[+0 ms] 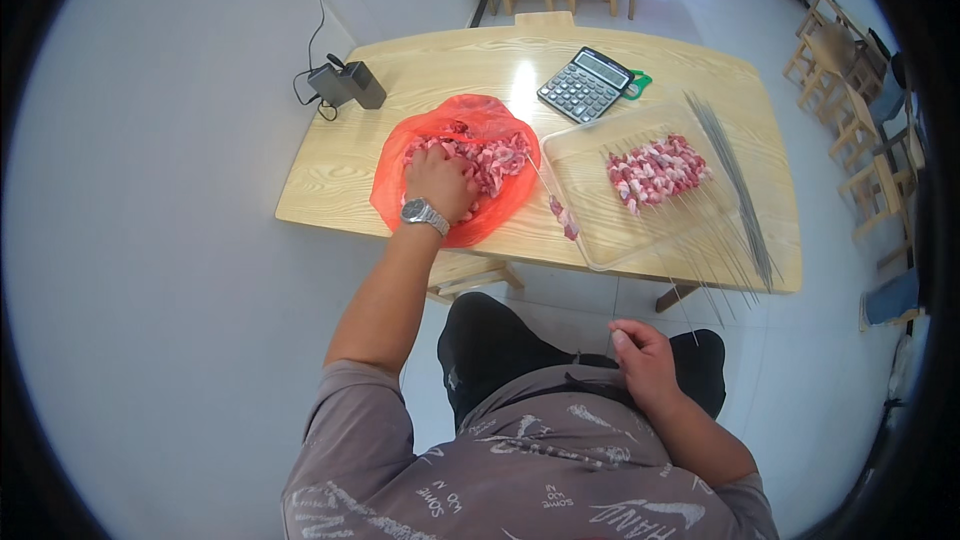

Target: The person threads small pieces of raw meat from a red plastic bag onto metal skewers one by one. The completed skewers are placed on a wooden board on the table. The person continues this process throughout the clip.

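Observation:
My left hand [441, 184], with a metal watch on its wrist, reaches into a red plastic bag [390, 199] of raw meat pieces [495, 165]; its fingertips are partly hidden among them. Over my lap, my right hand [634, 349] has thumb and fingers pinched, in line with a thin metal skewer [544, 181] bearing a few meat pieces. That skewer's tip points up at the bag's right edge, and its lower part is hard to see. Several loaded skewers [658, 171] lie side by side in a clear plastic tray [592, 259], handles jutting over the table's front edge.
A bundle of bare metal skewers [731, 187] lies along the tray's right side. Behind the tray are a calculator [586, 84] and a green object [637, 85]. Dark boxes with a cable [349, 82] stand at the wooden table's [450, 52] left, by the wall. Wooden stools stand beyond.

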Motion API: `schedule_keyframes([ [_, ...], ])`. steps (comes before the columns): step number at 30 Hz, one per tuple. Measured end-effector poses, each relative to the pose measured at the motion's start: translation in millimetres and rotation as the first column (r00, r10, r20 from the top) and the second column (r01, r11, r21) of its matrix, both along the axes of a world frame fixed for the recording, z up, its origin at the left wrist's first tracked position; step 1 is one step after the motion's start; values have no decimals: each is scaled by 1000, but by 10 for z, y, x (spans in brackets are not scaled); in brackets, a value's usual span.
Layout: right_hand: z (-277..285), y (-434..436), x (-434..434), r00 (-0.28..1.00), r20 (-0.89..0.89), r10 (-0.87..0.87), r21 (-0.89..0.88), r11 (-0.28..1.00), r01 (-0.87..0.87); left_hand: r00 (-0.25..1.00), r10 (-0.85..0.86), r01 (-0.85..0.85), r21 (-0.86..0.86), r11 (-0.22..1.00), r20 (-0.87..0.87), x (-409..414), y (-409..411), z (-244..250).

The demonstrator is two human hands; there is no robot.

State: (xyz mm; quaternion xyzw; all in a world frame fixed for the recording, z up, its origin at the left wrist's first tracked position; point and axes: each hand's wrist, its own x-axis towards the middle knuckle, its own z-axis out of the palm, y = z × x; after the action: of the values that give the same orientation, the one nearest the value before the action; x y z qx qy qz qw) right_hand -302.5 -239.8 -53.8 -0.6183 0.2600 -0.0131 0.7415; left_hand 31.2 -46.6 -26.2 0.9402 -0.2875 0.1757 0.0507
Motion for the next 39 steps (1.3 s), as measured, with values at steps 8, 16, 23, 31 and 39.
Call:
schedule_keyframes([
  [8, -27, -16, 4, 998, -37, 41, 47, 998, -39, 732, -293, -346, -706, 618, -615, -70, 167, 235],
  [16, -44, 27, 32, 1000, 6, 29, 37, 999, -30, 628, -500, -527, -799, 291, -596, -1, 286, 122],
  [23, -38, 10, 8, 998, 7, 56, -48, 997, -56, 470, -652, -768, -640, 30, -594, -222, 170, 380],
  [31, 80, 75, 19, 979, 82, 186, -307, 939, -153, 376, -765, -836, -547, -36, -523, -502, 167, 364],
  [39, 164, 66, 35, 977, 0, 212, -337, 920, -199, 345, -818, -841, -538, -52, -460, -724, 100, 396],
])
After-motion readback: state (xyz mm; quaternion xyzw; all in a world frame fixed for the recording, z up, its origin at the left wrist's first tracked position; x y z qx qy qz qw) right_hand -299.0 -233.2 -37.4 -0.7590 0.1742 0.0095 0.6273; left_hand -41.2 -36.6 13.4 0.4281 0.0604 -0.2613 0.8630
